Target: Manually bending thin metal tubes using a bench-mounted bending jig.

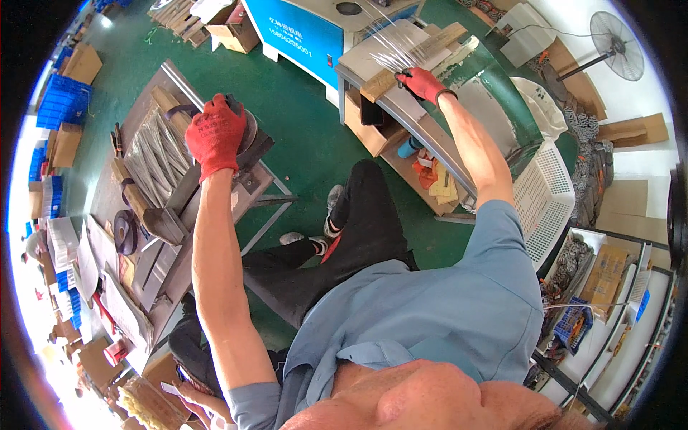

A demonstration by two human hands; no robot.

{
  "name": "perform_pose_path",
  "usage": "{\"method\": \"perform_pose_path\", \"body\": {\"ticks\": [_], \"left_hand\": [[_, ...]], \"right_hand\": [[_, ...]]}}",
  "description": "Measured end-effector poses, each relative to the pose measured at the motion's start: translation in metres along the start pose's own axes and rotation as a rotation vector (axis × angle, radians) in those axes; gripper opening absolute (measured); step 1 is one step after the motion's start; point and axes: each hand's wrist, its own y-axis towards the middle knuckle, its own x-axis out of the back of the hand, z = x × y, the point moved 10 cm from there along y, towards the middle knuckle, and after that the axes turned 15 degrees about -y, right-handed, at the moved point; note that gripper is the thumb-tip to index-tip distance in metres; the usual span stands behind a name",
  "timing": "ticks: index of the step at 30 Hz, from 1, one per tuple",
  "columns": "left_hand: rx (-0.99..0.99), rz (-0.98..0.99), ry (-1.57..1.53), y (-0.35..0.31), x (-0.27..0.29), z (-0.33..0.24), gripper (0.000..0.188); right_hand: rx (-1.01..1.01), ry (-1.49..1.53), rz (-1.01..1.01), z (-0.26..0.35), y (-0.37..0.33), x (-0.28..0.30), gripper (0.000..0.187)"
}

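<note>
My left hand (pixel 217 136), in a red glove, is closed over the end of the left bench, beside a round dark metal part (pixel 248 135). The hand hides what its fingers hold. My right hand (pixel 426 84), also gloved in red, is closed at the right bench, where a fan of thin metal wires (pixel 393 44) converges at its fingers. Some dark material shows at those fingertips. Under the wires lies a wooden bar (pixel 378 85). Close to my left hand, a bundle of thin grey wires (pixel 156 154) rests on the left bench between wooden blocks (pixel 143 203).
A blue machine (pixel 297 36) stands ahead between the benches. Below the right bench is a shelf (pixel 423 188) with cloths and a blue container. A white perforated basket (pixel 541 204) and a standing fan (pixel 616 46) are at right. Another person's hand (pixel 204 403) shows at lower left.
</note>
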Motion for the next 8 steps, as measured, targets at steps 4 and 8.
{"method": "perform_pose_path", "body": {"ticks": [4,8], "left_hand": [[-0.014,-0.008,-0.001,0.002,0.003,-0.005,0.042],[-0.011,-0.021,-0.022,0.003,0.001,-0.004,0.044]], "right_hand": [[0.023,-0.112,-0.070,-0.009,-0.003,-0.001,0.046],[0.030,-0.097,-0.068,-0.011,-0.005,0.000,0.051]]}}
